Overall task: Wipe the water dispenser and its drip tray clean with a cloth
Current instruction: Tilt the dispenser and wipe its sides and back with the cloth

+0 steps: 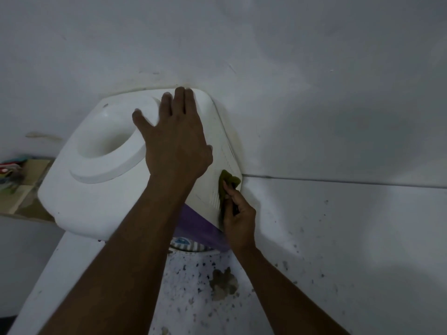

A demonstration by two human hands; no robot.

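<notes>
A white water dispenser with a round bottle well on top and a purple front panel stands against the wall. My left hand lies flat on its top right part, fingers straight and reaching the back edge. My right hand grips a green cloth and presses it against the dispenser's ribbed right side. The drip tray is hidden below my arms.
A white wall rises right behind and to the right of the dispenser. The dispenser stands on a speckled white surface with a brown stain. Coloured items on a wooden shelf lie at the far left.
</notes>
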